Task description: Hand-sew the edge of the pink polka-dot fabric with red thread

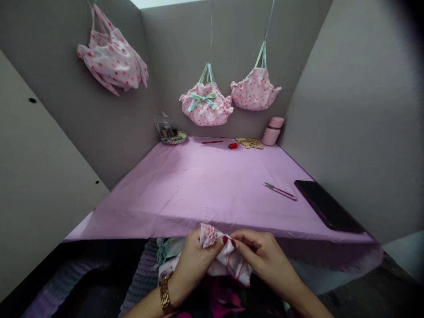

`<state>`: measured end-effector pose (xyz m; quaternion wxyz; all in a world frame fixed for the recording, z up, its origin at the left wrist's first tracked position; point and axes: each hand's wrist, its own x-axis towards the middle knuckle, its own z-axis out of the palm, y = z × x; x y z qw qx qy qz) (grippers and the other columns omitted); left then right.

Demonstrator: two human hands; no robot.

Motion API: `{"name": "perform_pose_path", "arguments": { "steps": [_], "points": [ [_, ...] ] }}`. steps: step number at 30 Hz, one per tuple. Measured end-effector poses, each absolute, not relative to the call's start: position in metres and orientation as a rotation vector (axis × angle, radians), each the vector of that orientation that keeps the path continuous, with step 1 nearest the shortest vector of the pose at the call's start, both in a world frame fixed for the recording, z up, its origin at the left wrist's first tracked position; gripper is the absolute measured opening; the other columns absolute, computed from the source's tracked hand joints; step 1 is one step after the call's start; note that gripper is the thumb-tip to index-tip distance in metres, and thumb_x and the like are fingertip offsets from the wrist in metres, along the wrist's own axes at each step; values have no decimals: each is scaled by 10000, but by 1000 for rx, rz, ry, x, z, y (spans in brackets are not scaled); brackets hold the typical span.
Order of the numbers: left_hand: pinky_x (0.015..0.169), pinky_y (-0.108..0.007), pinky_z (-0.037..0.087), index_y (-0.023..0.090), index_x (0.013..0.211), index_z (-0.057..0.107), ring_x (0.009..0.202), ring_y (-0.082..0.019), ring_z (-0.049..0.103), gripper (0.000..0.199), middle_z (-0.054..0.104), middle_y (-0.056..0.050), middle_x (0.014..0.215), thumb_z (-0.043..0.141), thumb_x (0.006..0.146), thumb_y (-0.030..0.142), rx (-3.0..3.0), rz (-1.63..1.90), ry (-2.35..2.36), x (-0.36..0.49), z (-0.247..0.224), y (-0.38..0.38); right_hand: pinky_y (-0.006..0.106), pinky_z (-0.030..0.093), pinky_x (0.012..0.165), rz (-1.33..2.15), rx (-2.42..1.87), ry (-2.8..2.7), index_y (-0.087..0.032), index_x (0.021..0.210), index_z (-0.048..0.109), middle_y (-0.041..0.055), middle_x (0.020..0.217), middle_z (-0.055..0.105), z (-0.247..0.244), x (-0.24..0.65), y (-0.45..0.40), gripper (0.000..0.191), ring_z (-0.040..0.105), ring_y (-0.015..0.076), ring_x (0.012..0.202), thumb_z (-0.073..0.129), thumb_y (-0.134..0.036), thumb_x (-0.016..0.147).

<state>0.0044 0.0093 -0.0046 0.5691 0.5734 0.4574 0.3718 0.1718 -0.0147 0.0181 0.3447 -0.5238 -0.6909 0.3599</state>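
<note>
Below the table's front edge, my left hand (194, 260) and my right hand (261, 256) both pinch a bunched piece of white fabric with pink dots (218, 254). The left thumb and fingers grip its gathered top; the right fingertips pinch it just beside them. The cloth hangs down between my hands over my lap. A gold watch sits on my left wrist.
A purple-covered table (212, 190) lies ahead, with thread snips (281, 191), a dark tablet (326, 206), a red spool (232, 145), a pink bottle (272, 131) and a small basket (172, 137). Three dotted fabric bags (206, 104) hang on grey partition walls.
</note>
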Motion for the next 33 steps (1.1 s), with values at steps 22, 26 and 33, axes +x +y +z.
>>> {"name": "perform_pose_path", "arguments": {
  "steps": [22,26,33],
  "points": [
    [574,-231,321,134,671,510,578,-95,383,241,451,23,623,627,686,344,1041,786,893,10,-3,8,208,409,605,1501,-1146,-1456,-160,808,693,25,723,658,2,187,-7,197,558,109,635,618,-339,775],
    [579,-231,324,134,662,512,579,-94,383,229,451,24,621,620,692,333,1064,785,894,9,-2,7,200,391,602,1516,-1135,-1474,-159,787,689,15,713,641,1,191,-6,185,535,96,636,628,-333,770],
    [571,-226,314,128,699,526,585,-94,390,238,457,19,630,632,700,342,1032,773,847,10,-1,6,199,370,594,1595,-1056,-1430,-146,762,662,3,676,604,-4,189,-4,180,505,83,612,641,-326,760]
  ]
}}
